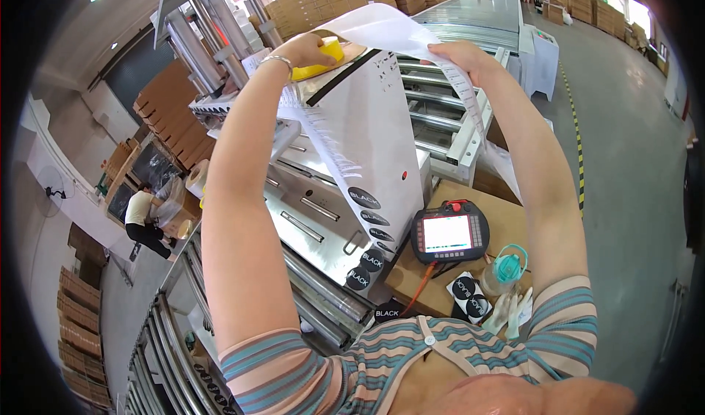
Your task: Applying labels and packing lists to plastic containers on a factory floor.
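Observation:
A long white label strip arches between my raised hands above a white metal machine cabinet. My left hand, a bracelet at its wrist, is closed at the strip's left end, its fingers partly hidden. Against its thumb is a small yellow cylinder, with a yellow band below it. My right hand pinches the strip on the right, from where a length hangs down behind my forearm. Down the cabinet's front runs a strip with round black labels; whether it joins the strip I hold is not visible.
A control pendant lies on a cardboard box, near a teal-lidded bottle, loose round labels and gloves. Roller conveyors flank the cabinet. At far left, a person bends over a box.

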A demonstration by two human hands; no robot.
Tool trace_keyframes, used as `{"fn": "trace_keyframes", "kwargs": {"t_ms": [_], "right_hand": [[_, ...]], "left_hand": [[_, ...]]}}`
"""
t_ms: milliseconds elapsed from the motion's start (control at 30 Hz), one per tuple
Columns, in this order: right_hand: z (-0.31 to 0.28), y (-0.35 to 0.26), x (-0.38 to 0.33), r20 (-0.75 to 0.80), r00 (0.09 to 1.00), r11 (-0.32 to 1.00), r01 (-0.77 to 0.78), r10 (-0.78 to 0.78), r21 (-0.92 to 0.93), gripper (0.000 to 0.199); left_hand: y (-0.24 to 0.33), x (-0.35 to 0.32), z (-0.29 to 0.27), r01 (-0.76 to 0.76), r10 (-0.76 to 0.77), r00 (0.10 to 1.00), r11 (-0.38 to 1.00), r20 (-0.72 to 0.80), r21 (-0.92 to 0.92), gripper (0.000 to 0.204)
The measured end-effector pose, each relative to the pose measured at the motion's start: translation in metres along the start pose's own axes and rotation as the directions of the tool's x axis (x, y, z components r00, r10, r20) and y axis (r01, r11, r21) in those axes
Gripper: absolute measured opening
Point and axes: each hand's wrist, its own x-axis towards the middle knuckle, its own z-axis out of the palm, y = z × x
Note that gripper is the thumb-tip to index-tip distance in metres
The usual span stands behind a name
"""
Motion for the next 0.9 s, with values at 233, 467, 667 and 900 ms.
{"fn": "trace_keyframes", "kwargs": {"t_ms": [233,467,667,900], "right_hand": [[0.014,-0.006,0.009,0.059,0.990,0.991,-0.129,0.127,0.031,0.029],[0.022,-0.001,0.026,0.004,0.995,0.995,-0.102,0.102,0.020,0.025],[0.036,0.000,0.050,0.084,0.991,0.994,-0.104,0.107,-0.044,0.022],[0.053,0.008,0.073,0.074,0.997,0.993,-0.022,0.031,-0.115,0.023]], "left_hand": [[-0.003,0.009,-0.005,0.017,-0.013,0.995,0.999,-0.103,0.042,0.042],[0.009,-0.006,-0.042,-0.042,0.033,0.992,0.997,-0.120,-0.067,0.042],[0.039,-0.029,-0.054,-0.185,0.175,0.981,0.973,-0.086,-0.135,0.040],[0.068,-0.047,-0.067,-0.394,0.378,0.919,0.877,-0.111,-0.275,0.047]]}}
